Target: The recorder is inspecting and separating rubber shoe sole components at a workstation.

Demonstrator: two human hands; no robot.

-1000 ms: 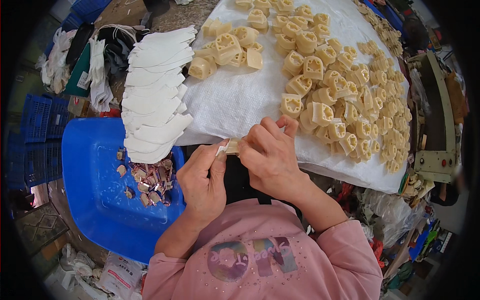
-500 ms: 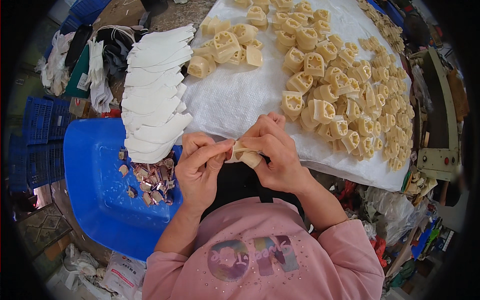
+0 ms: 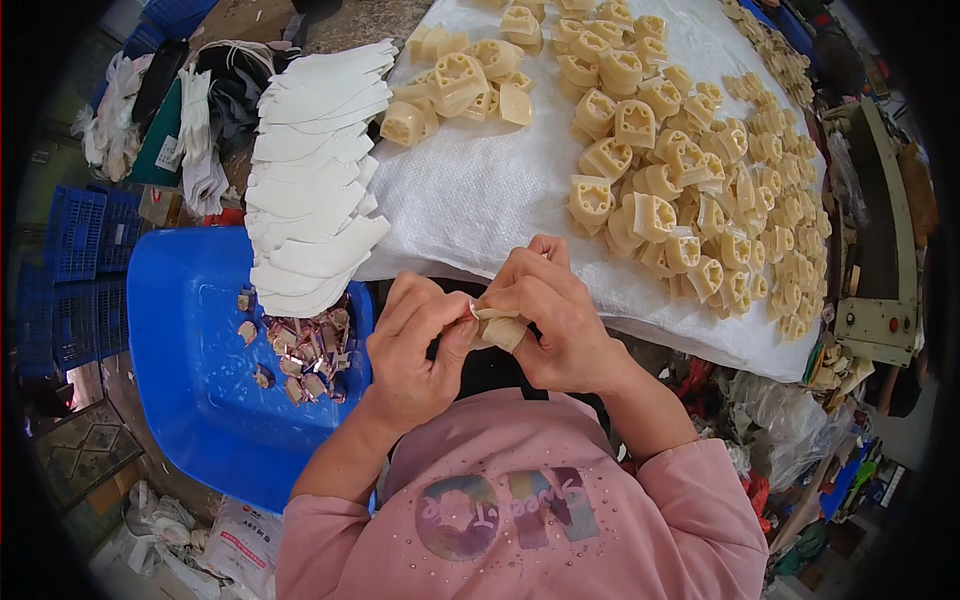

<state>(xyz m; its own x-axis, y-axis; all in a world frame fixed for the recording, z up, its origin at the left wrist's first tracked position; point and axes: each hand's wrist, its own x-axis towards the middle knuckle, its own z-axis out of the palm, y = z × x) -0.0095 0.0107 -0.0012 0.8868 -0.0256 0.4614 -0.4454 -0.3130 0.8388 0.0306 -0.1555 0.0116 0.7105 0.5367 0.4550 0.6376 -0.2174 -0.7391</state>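
Observation:
A cream plastic shoe heel (image 3: pixel 505 334) is held in front of my body, just off the near edge of the white-covered table. My right hand (image 3: pixel 563 325) is closed around it, thumb below and fingers above. My left hand (image 3: pixel 415 345) pinches at the heel's left end, where a thin pale edge shows between thumb and forefinger; what that edge is I cannot make out. Beyond my hands, many similar cream heels (image 3: pixel 650 215) lie heaped on the white woven sheet (image 3: pixel 450 205). A smaller pile of heels (image 3: pixel 458 82) sits farther back.
Overlapping white flat cut pieces (image 3: pixel 315 170) form a long row at the left, hanging over a blue basin (image 3: pixel 190 400). Small shiny brownish pieces (image 3: pixel 312 360) lie in the basin. A grey-green metal machine (image 3: pixel 880 290) and plastic bags (image 3: pixel 780 415) stand at the right.
My left hand has shifted slightly right and stays pinched at the heel. The heel has tilted a little and moved slightly down in my right hand.

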